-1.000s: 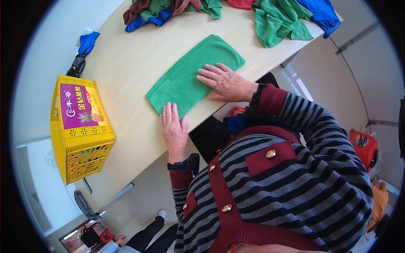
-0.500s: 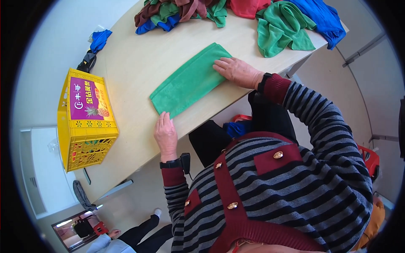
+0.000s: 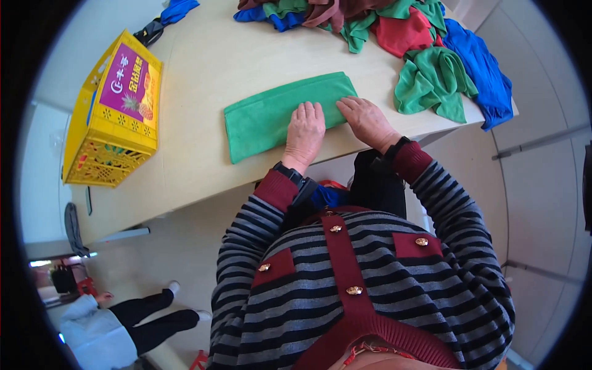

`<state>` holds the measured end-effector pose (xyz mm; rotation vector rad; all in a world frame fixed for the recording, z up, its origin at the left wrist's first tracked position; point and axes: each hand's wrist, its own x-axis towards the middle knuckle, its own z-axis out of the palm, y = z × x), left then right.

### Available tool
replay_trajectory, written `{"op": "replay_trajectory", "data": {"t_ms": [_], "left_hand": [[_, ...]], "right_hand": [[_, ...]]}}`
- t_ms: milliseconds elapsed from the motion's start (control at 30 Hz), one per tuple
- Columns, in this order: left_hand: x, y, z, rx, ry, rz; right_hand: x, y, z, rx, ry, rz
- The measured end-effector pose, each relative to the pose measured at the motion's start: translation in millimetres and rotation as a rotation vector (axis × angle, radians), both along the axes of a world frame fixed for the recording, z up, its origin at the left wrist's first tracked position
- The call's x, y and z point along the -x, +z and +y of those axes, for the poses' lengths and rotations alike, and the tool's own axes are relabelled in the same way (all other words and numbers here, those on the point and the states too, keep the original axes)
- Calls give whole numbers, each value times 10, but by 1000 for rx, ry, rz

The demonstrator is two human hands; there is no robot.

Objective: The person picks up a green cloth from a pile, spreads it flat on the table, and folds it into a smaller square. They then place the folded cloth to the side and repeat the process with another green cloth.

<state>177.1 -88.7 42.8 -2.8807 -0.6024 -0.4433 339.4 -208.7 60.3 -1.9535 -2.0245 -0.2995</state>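
Over to the green cloth (image 3: pixel 265 117), lying folded into a long flat band on the pale desk (image 3: pixel 191 111), a little above the middle of the frame. Looks light, soft and limp, probably with some drag rather than any slip, and hardly fragile. Likely to sag and come unfolded if lifted by one corner! Best taken at both short ends, all layers together, thumbs beneath and fingers on top.

And now to the hands. First the left hand (image 3: pixel 306 131): palm down across the lower edge of the cloth, right of its middle, fingers together, slightly bent, not clenched, resting on the fabric. Then the right hand (image 3: pixel 368 125), just beside: fingers reaching leftward, touching the cloth near its lower right corner. Thumb out of sight, so impossible to tell whether pinching or merely pressing.

Up in the upper right, a red cloth (image 3: pixel 404 32), a crumpled green cloth (image 3: pixel 431 83) and a blue cloth (image 3: pixel 478 71), all loose. Away at upper left, a yellow crate (image 3: pixel 120 134).
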Motion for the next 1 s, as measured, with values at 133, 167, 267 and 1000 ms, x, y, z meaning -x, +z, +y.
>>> {"op": "replay_trajectory", "data": {"t_ms": [133,167,267,1000], "left_hand": [[365,-64,103,-103,53,-93],[480,-73,144,-132,79,-102],[842,-82,254,-188,131,-108],[1917,108,312,-73,247,39]], "right_hand": [[-72,-51,-100,26,-16,-31],[-98,-68,-105,17,-15,-44],[-166,-136,-121,2,-12,-58],[-443,143,-449,48,-205,13]]}}
